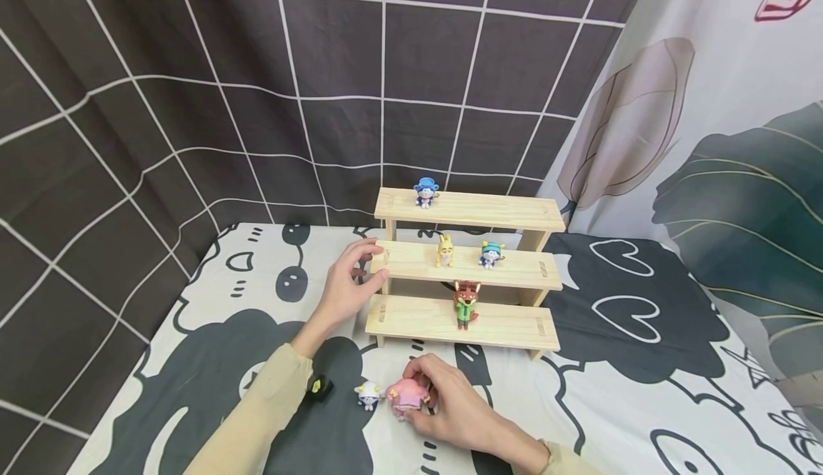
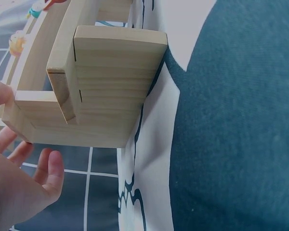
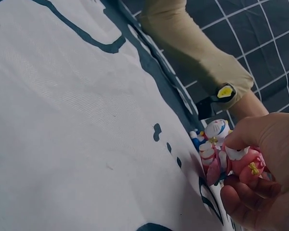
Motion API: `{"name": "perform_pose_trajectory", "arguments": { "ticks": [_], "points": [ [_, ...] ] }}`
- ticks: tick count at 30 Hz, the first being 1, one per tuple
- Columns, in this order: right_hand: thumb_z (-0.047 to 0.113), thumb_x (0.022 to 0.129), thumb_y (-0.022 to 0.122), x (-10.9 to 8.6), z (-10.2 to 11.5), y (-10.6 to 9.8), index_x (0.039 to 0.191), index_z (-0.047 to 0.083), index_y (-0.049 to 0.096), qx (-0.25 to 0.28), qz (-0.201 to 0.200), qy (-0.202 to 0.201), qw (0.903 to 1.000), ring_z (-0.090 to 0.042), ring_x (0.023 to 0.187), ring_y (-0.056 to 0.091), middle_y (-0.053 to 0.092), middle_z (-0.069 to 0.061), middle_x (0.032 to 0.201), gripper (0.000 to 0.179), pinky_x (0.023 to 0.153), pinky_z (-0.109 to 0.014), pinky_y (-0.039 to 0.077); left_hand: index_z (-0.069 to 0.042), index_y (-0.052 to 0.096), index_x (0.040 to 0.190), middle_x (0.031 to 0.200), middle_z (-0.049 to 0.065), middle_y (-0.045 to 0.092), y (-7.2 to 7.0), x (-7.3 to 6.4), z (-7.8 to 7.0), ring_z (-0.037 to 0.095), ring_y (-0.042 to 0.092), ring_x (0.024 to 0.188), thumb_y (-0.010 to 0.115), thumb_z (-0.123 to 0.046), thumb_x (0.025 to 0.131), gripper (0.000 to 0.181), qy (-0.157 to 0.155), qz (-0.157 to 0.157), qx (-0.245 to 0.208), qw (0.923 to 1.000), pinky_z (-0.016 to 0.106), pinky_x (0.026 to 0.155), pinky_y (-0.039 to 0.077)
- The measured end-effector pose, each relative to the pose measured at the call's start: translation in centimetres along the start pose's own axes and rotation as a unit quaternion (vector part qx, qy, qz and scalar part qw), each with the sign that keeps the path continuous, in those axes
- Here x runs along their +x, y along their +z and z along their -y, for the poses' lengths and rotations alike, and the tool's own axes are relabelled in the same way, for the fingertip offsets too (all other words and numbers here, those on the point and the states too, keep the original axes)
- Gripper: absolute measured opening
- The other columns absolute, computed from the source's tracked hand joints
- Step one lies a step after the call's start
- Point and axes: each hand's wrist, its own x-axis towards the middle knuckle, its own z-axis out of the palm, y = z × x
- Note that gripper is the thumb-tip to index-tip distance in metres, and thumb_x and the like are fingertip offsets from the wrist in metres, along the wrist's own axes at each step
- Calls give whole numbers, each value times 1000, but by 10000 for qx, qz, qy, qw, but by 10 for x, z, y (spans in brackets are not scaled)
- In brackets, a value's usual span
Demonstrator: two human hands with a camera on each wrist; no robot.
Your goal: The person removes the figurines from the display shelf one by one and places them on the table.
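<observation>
Pinching a pink figurine (image 1: 405,393) between thumb and bent fingers, the person's right hand (image 1: 455,405) is working low over the patterned cloth (image 1: 617,418), in front of the three-tier wooden stand (image 1: 411,319); whether the figurine is touching the cloth, the views are not making clear. Just beside it, a white figurine with yellow horns (image 1: 368,393) is standing unheld. The left hand (image 1: 343,283) is holding the left end of the middle tier, thumb toward the front and fingers behind, perhaps steadying the stand.

Four figurines are already occupying the tiers: a blue-hatted one (image 1: 425,193) is standing on the top, a yellow long-eared one (image 1: 444,253) and a teal-hatted one (image 1: 490,254) are sharing the middle, and a red fox in green (image 1: 465,307) is standing on the bottom. Judging by this, the arranging is well past halfway, with the pink and white ones seemingly awaiting places.
</observation>
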Motion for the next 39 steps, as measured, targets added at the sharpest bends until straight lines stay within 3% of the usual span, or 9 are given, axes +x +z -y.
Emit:
{"name": "perform_pose_trajectory", "arguments": {
  "ticks": [13,29,39],
  "points": [
    [0,72,84,2,2,1,110,15,57,-162,-60,-187,9997,-3,77,50,53,9,95,49,61,-15,47,-3,64,122,141,14,53,0,1,0,32,56,113,73,-5,86,36,24,-8,-23,10000,56,86,51],
    [5,74,84,-2,0,6,110,16,54,-310,150,-46,9994,0,76,47,49,13,97,48,62,-12,42,-3,64,122,141,13,53,0,0,-1,32,56,114,73,-5,87,36,-20,-3,-24,10000,55,86,51],
    [5,74,84,-2,0,7,109,15,53,-351,71,-166,9992,0,77,47,50,12,97,48,64,-13,42,-3,64,122,141,13,53,0,0,-2,31,56,114,74,-5,87,36,-24,13,1,10000,51,86,52]
  ]
}}
